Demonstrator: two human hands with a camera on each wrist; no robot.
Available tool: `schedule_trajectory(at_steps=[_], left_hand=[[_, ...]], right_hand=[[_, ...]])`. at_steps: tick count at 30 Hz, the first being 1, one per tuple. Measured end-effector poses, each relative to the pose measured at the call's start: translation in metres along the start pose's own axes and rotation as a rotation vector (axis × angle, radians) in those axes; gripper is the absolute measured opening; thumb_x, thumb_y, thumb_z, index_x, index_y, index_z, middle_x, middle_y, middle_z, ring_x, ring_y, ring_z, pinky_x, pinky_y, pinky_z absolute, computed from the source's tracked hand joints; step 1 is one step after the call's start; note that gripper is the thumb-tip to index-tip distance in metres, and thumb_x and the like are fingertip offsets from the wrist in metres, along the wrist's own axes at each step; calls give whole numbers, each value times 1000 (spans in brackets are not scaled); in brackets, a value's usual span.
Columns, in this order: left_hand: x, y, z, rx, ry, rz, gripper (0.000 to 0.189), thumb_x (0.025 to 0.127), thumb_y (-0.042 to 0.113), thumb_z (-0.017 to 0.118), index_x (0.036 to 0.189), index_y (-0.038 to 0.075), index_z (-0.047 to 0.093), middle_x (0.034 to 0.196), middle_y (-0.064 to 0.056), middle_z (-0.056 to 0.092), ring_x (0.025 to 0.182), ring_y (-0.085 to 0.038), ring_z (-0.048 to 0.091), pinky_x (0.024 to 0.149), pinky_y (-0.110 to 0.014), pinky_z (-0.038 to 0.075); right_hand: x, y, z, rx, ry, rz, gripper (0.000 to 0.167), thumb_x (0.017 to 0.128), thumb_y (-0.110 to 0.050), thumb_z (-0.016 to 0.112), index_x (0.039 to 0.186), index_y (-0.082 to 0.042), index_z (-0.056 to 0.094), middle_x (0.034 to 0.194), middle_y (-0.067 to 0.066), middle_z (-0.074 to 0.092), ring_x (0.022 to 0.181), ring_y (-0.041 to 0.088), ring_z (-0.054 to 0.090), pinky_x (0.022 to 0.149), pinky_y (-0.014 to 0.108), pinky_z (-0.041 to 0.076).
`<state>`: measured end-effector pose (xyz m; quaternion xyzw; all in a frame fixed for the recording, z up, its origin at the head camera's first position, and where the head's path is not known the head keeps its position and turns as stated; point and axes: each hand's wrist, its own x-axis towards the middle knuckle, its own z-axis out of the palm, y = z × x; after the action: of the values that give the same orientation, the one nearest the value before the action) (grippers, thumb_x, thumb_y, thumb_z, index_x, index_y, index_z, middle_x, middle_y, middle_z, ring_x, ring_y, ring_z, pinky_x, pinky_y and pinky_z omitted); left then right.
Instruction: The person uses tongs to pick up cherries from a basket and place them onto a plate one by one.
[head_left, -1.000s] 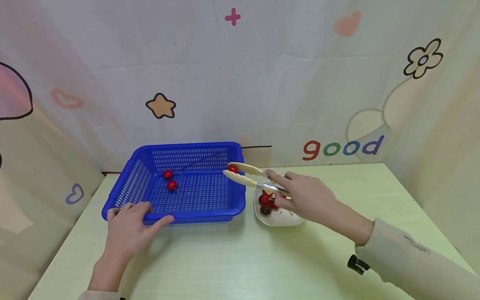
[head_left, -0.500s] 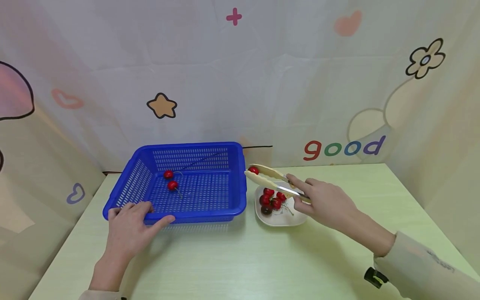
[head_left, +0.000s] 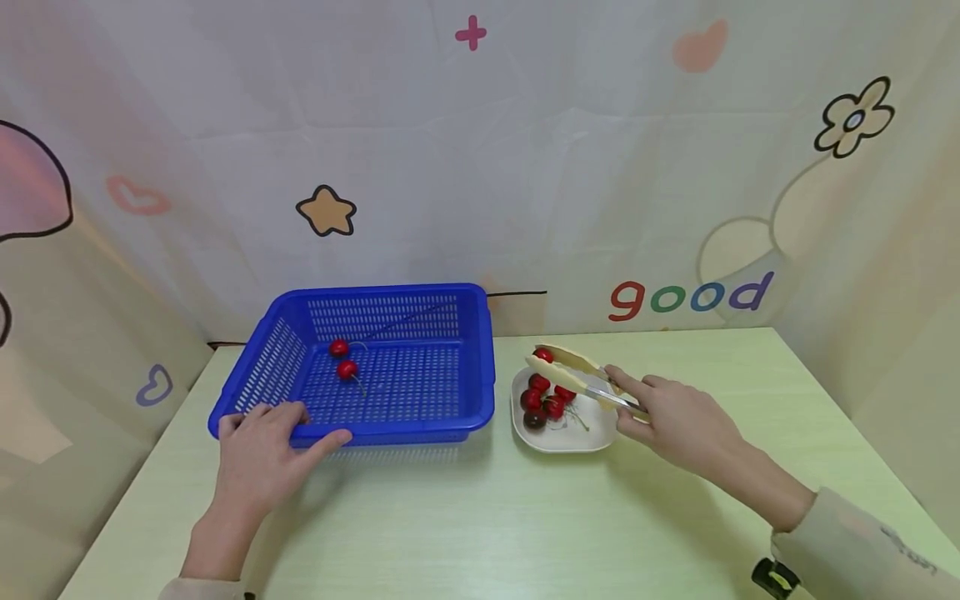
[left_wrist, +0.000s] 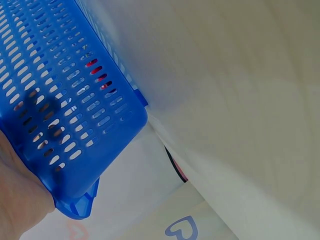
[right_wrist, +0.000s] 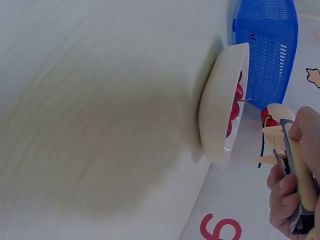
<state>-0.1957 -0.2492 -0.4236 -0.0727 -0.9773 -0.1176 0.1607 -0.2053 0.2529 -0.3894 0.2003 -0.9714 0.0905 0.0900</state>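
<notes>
My left hand (head_left: 258, 458) grips the near-left rim of a blue plastic basket (head_left: 420, 432), fingers over the edge and thumb along the front. Inside the basket lie two red cherries (head_left: 347, 369) with stems. With my right hand (head_left: 682, 423) I hold tongs (head_left: 558, 375) with cream tips and metal arms. Between the tips sits a red cherry (head_left: 543, 356), above the back of a white dish (head_left: 592, 439). Several more cherries (head_left: 553, 407), one darker, rest on the dish's left side. The right wrist view shows the held cherry (right_wrist: 265, 116) beside the dish.
Basket and dish stand on a pale wooden table (head_left: 450, 525), a small gap between them. A printed curtain (head_left: 420, 167) hangs behind the table and along its sides.
My right hand has moved right with the tongs and cherry, from over the basket's right rim to over the dish. The left hand keeps its place on the basket.
</notes>
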Motion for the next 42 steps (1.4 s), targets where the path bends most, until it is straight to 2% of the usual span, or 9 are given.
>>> schedule_trajectory(at_steps=[10,21,36,42], left_hand=[[0,-1,1,-1,21,5,66,87,75,63,95,9,65,93,-9,71,92,-35,58,88,-66,27],[0,0,0,-2,8,-2,66,87,76,62,95,10,65,92,-9,71,93,-35,58,88,-66,27],[1,1,-1,5,-6,-7,69,87,76,60,98,8,65,96,-11,71,97,-38,58,90,-69,26],[0,1,0,7,11,0,70,87,75,62,99,7,66,97,-12,72,96,-37,59,89,-67,27]], right_hand=[[-8,12,9,-39,-10,-2,50,93,-25,64,141,-10,62,71,-2,51,52,12,37,43,30,31],[-8,15,15,-44,-38,23,50,93,-26,63,140,-9,62,67,-2,46,50,13,36,43,30,28],[-2,20,3,38,36,68,57,95,-26,61,147,-6,55,67,-2,46,52,13,38,43,31,32],[-2,22,10,-10,-43,74,55,97,-30,60,146,-6,56,68,-1,47,50,14,37,42,31,31]])
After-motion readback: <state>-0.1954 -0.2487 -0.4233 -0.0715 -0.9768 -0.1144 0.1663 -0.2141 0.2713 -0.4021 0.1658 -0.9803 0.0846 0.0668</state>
